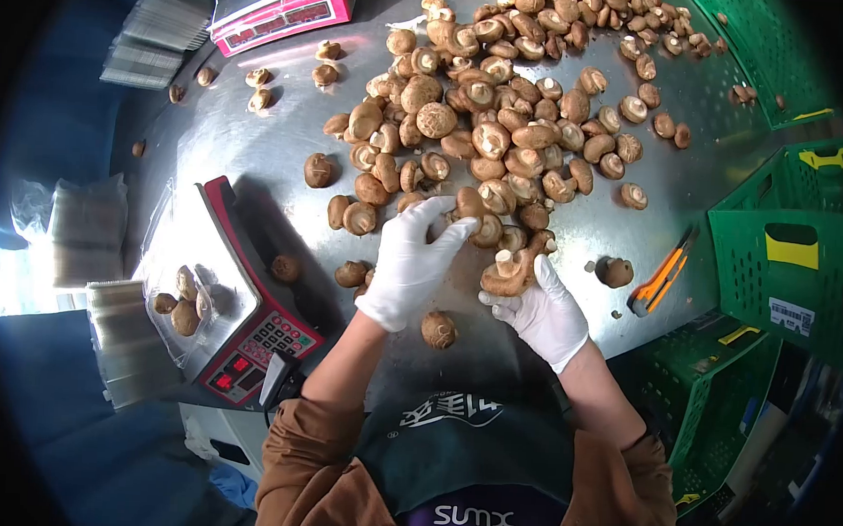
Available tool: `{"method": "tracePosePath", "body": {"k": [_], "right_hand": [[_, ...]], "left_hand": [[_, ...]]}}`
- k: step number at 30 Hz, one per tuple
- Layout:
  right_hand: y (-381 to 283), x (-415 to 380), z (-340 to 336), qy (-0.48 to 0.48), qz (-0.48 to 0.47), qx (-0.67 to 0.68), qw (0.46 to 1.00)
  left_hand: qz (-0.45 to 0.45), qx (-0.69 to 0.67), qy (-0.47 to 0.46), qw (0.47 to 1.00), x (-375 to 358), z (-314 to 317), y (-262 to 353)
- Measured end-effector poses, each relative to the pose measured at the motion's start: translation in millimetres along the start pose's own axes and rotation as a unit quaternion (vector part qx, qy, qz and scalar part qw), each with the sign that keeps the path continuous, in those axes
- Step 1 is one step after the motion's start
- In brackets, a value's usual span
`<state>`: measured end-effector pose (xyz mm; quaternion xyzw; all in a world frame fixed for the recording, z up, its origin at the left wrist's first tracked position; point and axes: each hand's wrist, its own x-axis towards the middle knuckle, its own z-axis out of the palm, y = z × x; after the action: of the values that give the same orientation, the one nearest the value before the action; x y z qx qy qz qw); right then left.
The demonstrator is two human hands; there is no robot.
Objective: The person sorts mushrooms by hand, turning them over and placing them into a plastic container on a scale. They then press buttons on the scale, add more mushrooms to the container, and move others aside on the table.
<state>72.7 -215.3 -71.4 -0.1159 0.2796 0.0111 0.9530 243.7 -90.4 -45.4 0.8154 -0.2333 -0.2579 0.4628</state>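
Brown shiitake mushrooms (436, 121) lie in a large heap on the metal table. My left hand (404, 267), in a white glove, is at the near edge of the heap. Its thumb and fingers close on the side of a mushroom (470, 203). Also gloved in white, my right hand (549, 317) holds a stem-up mushroom (505, 276); another mushroom above it touches the fingers. A single mushroom (438, 330) rests cap-up between my forearms. Close to my left wrist lie a few more mushrooms (350, 274).
A red-edged scale (265, 345) at left bears a clear plastic tray with several mushrooms. Stacked trays (126, 344) stand beside it, and a pink scale (284, 14) is at the back. Orange-handled scissors (661, 281) lie right, near green crates (755, 268).
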Motion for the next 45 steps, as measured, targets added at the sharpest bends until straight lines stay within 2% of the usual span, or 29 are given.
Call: {"method": "tracePosePath", "body": {"k": [1, 2, 4, 5, 6, 8, 9, 11, 13, 16, 19, 23, 24, 25, 26, 27, 28, 31, 33, 34, 35, 36, 37, 39, 41, 43, 45], "right_hand": [[0, 0, 0, 0.005, -0.005, -0.011, 1.000], [1, -1, 4, 0.018, -0.022, -0.046, 0.999], [2, -2, 12, 0.038, -0.055, -0.119, 0.991], [5, -1, 13, 0.046, -0.076, -0.216, 0.972], [9, -1, 13, 0.053, -0.099, -0.311, 0.944], [19, -3, 15, 0.090, -0.147, -0.504, 0.846], [26, -4, 17, 0.120, -0.172, -0.598, 0.774], [38, -6, 19, 0.129, -0.240, -0.730, 0.626], [48, -8, 27, 0.092, -0.243, -0.786, 0.561], [72, -9, 30, 0.034, -0.195, -0.808, 0.554], [76, -10, 42, 0.018, -0.195, -0.810, 0.552], [78, -9, 30, -0.025, -0.235, -0.822, 0.518], [74, -12, 35, -0.058, -0.177, -0.813, 0.552], [76, -12, 27, -0.068, -0.196, -0.819, 0.535], [82, -12, 13, -0.077, -0.215, -0.824, 0.519], [85, -12, 9, -0.087, -0.233, -0.828, 0.502], [84, -14, 7, -0.050, -0.218, -0.801, 0.555], [74, -14, 11, 0.025, -0.183, -0.809, 0.558], [66, -12, 14, 0.017, -0.218, -0.795, 0.566], [58, -9, 16, 0.015, -0.247, -0.786, 0.567], [50, -7, 19, 0.013, -0.274, -0.776, 0.568], [41, -3, 25, 0.050, -0.315, -0.767, 0.556], [29, 2, 29, 0.083, -0.353, -0.753, 0.549], [4, 17, 33, 0.127, -0.412, -0.772, 0.468], [-19, 35, 40, 0.115, -0.432, -0.810, 0.379], [-30, 54, 46, 0.127, -0.384, -0.869, 0.286], [-33, 76, 35, 0.156, -0.355, -0.885, 0.258]], "left_hand": [[-0.087, -0.139, -0.045, 0.985, -8, -12, 11], [-0.163, -0.293, -0.110, 0.936, -14, -25, 21], [-0.181, -0.451, -0.111, 0.867, -28, -29, 11], [-0.186, -0.527, -0.110, 0.822, -35, -31, 6], [-0.198, -0.554, -0.107, 0.801, -41, -32, 4], [-0.241, -0.580, -0.073, 0.775, -48, -33, 4], [-0.262, -0.593, -0.058, 0.759, -52, -34, 4], [-0.240, -0.622, -0.083, 0.741, -59, -34, -13], [-0.215, -0.628, -0.106, 0.740, -64, -37, -23], [-0.226, -0.598, -0.060, 0.767, -71, -35, -17], [-0.233, -0.625, -0.046, 0.744, -79, -33, -21], [-0.241, -0.633, -0.062, 0.733, -82, -39, -32], [-0.220, -0.647, -0.071, 0.727, -82, -46, -23], [-0.200, -0.660, -0.079, 0.720, -81, -53, -15], [-0.201, -0.649, -0.049, 0.732, -82, -58, -10], [-0.186, -0.624, -0.057, 0.757, -79, -64, -13], [-0.152, -0.613, -0.061, 0.773, -77, -68, -13], [-0.126, -0.593, -0.089, 0.790, -67, -71, -17], [-0.141, -0.556, -0.119, 0.811, -56, -71, -14], [-0.187, -0.465, -0.118, 0.858, -51, -66, -6], [-0.187, -0.300, -0.132, 0.926, -43, -57, 4], [0.002, -0.157, -0.094, 0.983, -30, -38, -9], [0.190, -0.004, -0.050, 0.980, -21, -17, -21], [0.187, 0.250, 0.003, 0.950, -20, 7, 4], [0.161, 0.364, -0.013, 0.917, -13, 30, 4], [0.170, 0.382, 0.018, 0.908, -8, 38, -5], [0.174, 0.286, 0.020, 0.942, -13, 27, -6]]}}
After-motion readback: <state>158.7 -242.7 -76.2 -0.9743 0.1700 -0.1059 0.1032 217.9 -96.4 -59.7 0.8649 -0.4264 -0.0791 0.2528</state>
